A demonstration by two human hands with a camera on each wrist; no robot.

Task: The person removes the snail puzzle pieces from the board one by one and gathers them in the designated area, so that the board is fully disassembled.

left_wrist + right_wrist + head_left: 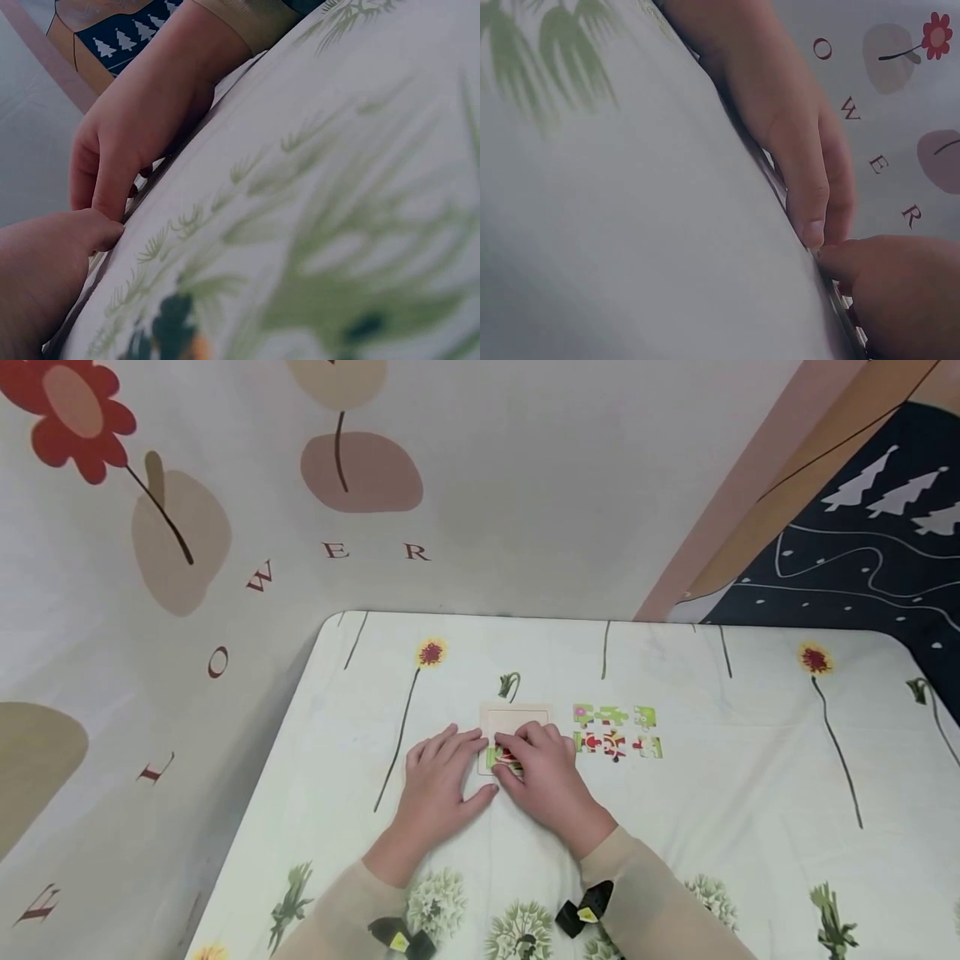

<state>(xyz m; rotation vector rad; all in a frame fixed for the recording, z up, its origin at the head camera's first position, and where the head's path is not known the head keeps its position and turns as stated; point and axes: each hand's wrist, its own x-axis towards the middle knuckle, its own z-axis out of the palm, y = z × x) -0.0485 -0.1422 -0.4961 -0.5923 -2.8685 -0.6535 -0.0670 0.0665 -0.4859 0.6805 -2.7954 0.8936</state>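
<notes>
A small pale puzzle tray [516, 717] lies on the table between both hands, with colourful green and red jigsaw pieces in its lower part. The right hand [551, 777] reaches over the tray, its thumb and forefinger bent about a puzzle piece [507, 757] and partly hiding it. My left hand [438, 783] rests flat beside the tray, fingers extended, fingertips at its left edge and thumb near its lower edge. Both wrist views look low across the tabletop; the right hand [142, 120] and left hand [780, 97] appear there, but the pieces are hidden.
Several loose jigsaw pieces [613, 743] lie in two rows just right of the tray. A white flower-print cloth [735, 793] covers the table. Behind it hangs a pale printed curtain [540, 527], and a dark tree-patterned fabric [847, 560] is at the right.
</notes>
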